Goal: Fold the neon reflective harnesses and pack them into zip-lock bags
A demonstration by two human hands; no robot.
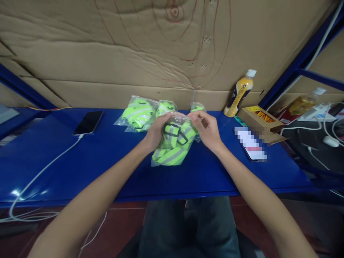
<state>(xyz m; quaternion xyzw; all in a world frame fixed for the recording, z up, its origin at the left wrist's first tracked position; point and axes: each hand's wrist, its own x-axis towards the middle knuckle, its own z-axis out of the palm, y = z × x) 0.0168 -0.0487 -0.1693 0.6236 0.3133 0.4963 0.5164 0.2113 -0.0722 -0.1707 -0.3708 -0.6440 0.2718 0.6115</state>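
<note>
At frame centre, the left hand grips the left side of a clear bag, fingers curled around it. The bag holds a folded neon-yellow strap with grey reflective bands and black buckles, its lower end resting on the blue table. The right hand pinches the bag's top edge, fingertips closed on the plastic.

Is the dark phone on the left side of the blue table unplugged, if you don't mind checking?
No, a white cable runs into the near end of the dark phone, which lies face up on the blue table.
</note>
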